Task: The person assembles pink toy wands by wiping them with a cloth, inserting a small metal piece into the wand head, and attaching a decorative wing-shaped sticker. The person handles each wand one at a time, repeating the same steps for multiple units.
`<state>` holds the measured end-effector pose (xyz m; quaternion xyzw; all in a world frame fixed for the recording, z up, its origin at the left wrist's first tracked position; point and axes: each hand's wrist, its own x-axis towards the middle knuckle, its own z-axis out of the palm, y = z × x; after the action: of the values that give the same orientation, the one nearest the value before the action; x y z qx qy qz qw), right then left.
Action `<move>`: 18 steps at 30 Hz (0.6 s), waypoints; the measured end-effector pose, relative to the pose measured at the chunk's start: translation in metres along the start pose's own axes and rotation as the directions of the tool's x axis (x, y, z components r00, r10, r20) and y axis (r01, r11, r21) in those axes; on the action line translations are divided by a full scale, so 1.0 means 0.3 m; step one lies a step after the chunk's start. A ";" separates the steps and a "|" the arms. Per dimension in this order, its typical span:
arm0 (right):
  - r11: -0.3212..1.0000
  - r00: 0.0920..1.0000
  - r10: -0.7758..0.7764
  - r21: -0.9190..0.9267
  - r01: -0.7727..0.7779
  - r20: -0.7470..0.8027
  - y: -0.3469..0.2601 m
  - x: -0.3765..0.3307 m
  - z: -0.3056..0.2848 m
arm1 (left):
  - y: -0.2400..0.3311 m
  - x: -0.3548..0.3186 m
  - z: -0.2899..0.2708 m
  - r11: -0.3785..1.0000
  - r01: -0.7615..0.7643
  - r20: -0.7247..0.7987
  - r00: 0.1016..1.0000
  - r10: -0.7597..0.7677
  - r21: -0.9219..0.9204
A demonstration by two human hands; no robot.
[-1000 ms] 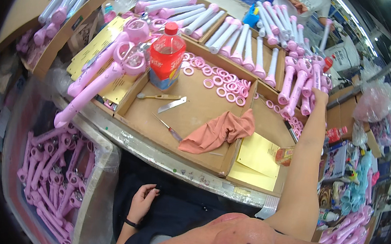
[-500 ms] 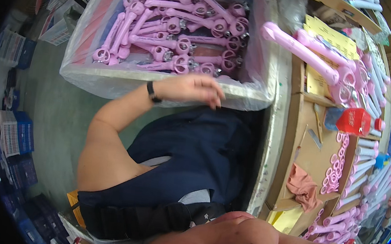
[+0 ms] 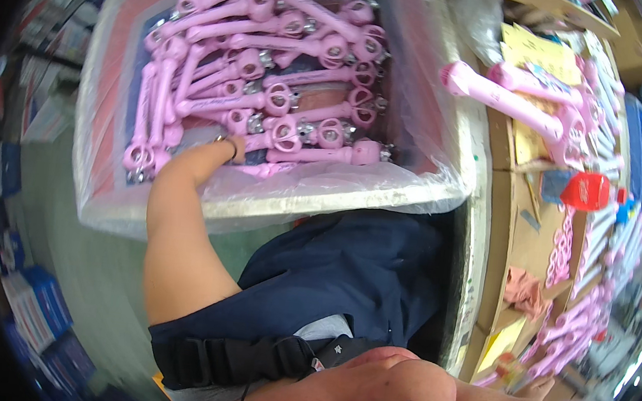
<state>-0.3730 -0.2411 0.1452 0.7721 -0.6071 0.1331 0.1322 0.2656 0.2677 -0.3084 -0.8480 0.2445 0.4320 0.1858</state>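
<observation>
My left hand (image 3: 239, 149), with a black band at the wrist, reaches over the near rim of a large bin (image 3: 320, 205) lined with clear plastic. Only a small part of this hand shows and its fingers are hidden, so any grip cannot be made out. Around it lie many pink plastic rods (image 3: 225, 104) with open ringed heads and shiny metal parts, heaped in the bin. The nearest pink rod (image 3: 252, 146) lies right beside the hand. My right hand cannot be identified in the picture.
A workbench on the right carries more pink rods (image 3: 511, 103), yellow paper (image 3: 544, 52), a red-labelled bottle (image 3: 588, 192), pink rings (image 3: 561, 249) and a cloth (image 3: 526, 293). A skin-coloured shape (image 3: 540, 388) shows at lower right, owner unclear. Blue-and-white boxes (image 3: 40, 304) stand at left.
My left hand has gone from above the bin's near rim down and leftward among the pink rods. The view has shifted, and the bin now appears larger.
</observation>
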 end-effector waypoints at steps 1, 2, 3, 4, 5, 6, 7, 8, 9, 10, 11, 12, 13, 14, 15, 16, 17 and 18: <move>1.000 1.000 0.003 -0.015 -0.003 0.021 0.012 -0.059 -0.032 | -0.002 0.031 0.044 1.000 0.008 -0.014 1.000 -0.008 -0.010; 0.983 0.980 -0.182 -0.035 0.180 -0.080 0.011 -0.103 -0.031 | -0.010 0.049 0.084 0.993 0.014 -0.084 0.996 -0.024 -0.117; 0.954 0.934 -0.300 -0.074 0.291 -0.194 0.002 -0.137 -0.028 | -0.016 0.077 0.103 0.985 0.020 -0.099 0.994 -0.038 -0.172; 0.912 0.898 -0.405 -0.148 0.382 -0.174 -0.010 -0.166 -0.038 | -0.030 0.101 0.106 0.997 -0.026 -0.058 0.998 0.022 -0.076; 0.945 0.933 -0.326 -0.036 0.324 -0.153 -0.038 -0.193 -0.030 | -0.047 0.111 0.110 0.986 -0.030 -0.101 0.995 0.014 -0.163; 0.963 0.948 -0.266 -0.008 0.269 -0.177 -0.074 -0.206 -0.025 | -0.060 0.128 0.091 0.960 0.008 -0.089 0.995 -0.035 -0.280; 0.972 0.959 -0.224 0.033 0.233 -0.173 -0.118 -0.217 -0.017 | -0.076 0.132 0.070 0.977 0.046 -0.032 0.998 -0.054 -0.208; 0.966 0.960 -0.257 -0.019 0.257 -0.108 -0.162 -0.216 -0.018 | -0.094 0.127 0.045 0.959 -0.025 -0.040 0.999 0.014 -0.283; 0.958 0.950 -0.288 -0.020 0.287 -0.119 -0.210 -0.209 -0.005 | -0.102 0.118 0.018 0.979 -0.067 -0.013 0.998 0.066 -0.193; 0.950 0.946 -0.304 0.039 0.310 -0.109 -0.260 -0.202 0.003 | -0.118 0.091 -0.005 0.957 -0.008 0.006 1.000 0.010 -0.289; 0.943 0.946 -0.311 0.095 0.319 -0.091 -0.302 -0.187 0.017 | -0.125 0.060 -0.026 0.947 -0.008 0.020 1.000 0.016 -0.322; 0.930 0.940 -0.336 0.133 0.342 -0.063 -0.338 -0.169 0.034 | -0.138 0.015 -0.045 0.953 -0.115 -0.023 0.993 0.114 -0.282; 0.919 0.936 -0.352 0.182 0.350 -0.027 -0.366 -0.150 0.056 | -0.151 -0.035 -0.068 0.933 -0.124 0.018 0.990 0.138 -0.338; 0.896 0.928 -0.372 0.253 0.366 -0.022 -0.391 -0.127 0.088 | -0.144 -0.081 -0.085 0.876 -0.127 0.038 0.986 0.163 -0.465; 0.863 0.915 -0.404 0.324 0.387 -0.017 -0.413 -0.101 0.120 | -0.146 -0.125 -0.114 0.795 -0.089 0.162 0.960 0.229 -0.600; 0.833 0.898 -0.440 0.378 0.403 0.013 -0.422 -0.067 0.174 | -0.148 -0.181 -0.141 0.684 -0.033 0.262 0.909 0.323 -0.728; 0.794 0.874 -0.485 0.437 0.422 0.037 -0.442 -0.038 0.218 | -0.139 -0.230 -0.163 0.554 0.049 0.336 0.838 0.430 -0.831; 0.808 0.860 -0.488 0.449 0.382 0.146 -0.454 -0.019 0.259 | -0.145 -0.288 -0.199 0.574 0.079 0.373 0.830 0.415 -0.815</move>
<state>-0.2383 -0.2333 0.0652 0.9120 -0.3831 0.1215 -0.0823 0.2851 0.2937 -0.1994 -0.6566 0.0453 0.7255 -0.2012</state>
